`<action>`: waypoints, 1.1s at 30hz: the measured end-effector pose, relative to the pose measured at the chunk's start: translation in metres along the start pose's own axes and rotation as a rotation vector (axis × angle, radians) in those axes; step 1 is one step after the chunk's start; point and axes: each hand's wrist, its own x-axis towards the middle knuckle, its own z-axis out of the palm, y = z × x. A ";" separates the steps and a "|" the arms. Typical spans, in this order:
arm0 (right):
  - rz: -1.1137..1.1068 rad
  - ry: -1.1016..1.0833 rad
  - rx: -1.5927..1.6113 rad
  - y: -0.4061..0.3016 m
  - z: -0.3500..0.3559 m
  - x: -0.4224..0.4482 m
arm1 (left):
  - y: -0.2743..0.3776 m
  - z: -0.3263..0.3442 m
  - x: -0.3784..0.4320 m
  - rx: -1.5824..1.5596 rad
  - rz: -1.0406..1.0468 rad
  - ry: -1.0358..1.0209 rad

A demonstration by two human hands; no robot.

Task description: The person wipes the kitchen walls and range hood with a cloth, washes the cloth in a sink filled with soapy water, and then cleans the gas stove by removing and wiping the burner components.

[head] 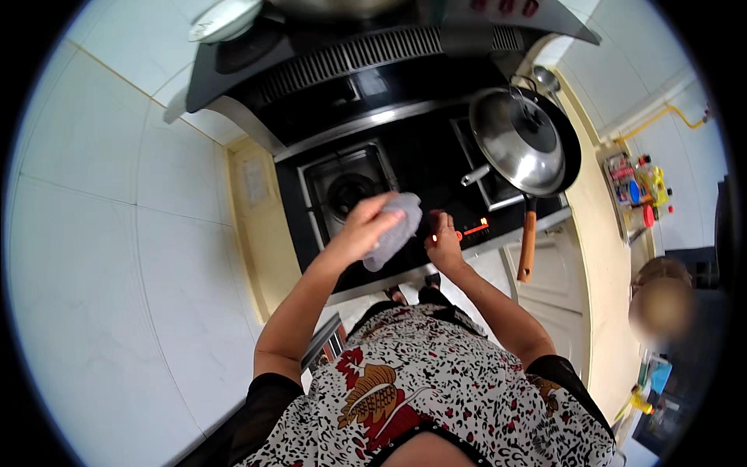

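Observation:
My left hand [370, 225] grips a grey cloth [397, 227] above the front of a black glass gas cooktop [417, 157]. Behind that hand lies the left burner [353, 192], framed by a square metal surround. My right hand [444, 245] is at the cooktop's front edge, fingers bent over the control area beside a lit red display [475, 227]. A dark reddish patch shows at its fingertips; whether this is a held object or a reflection is unclear. On the right burner sits a wok with a wooden handle [527, 245], a domed steel lid [519, 146] resting tilted over it.
A range hood [362, 58] overhangs the cooktop's back, with a white dish [224, 23] on top. A ladle [547, 79] lies behind the wok. Along the right counter stand a rack of bottles and jars [636, 192]. A blurred person [662, 309] is farther right. Tiled wall [105, 233] bounds the left.

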 end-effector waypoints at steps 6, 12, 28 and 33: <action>-0.306 -0.270 0.009 -0.033 -0.001 0.048 | 0.043 -0.020 -0.004 0.513 0.478 -0.078; -0.485 0.007 -0.222 -0.057 -0.021 0.076 | 0.057 -0.075 -0.028 0.679 0.486 0.354; -0.251 0.311 -0.226 -0.212 -0.065 0.196 | 0.081 -0.164 -0.011 0.871 0.182 1.223; -0.303 -0.364 1.023 -0.248 -0.036 0.198 | 0.086 -0.180 0.020 -0.399 0.468 0.882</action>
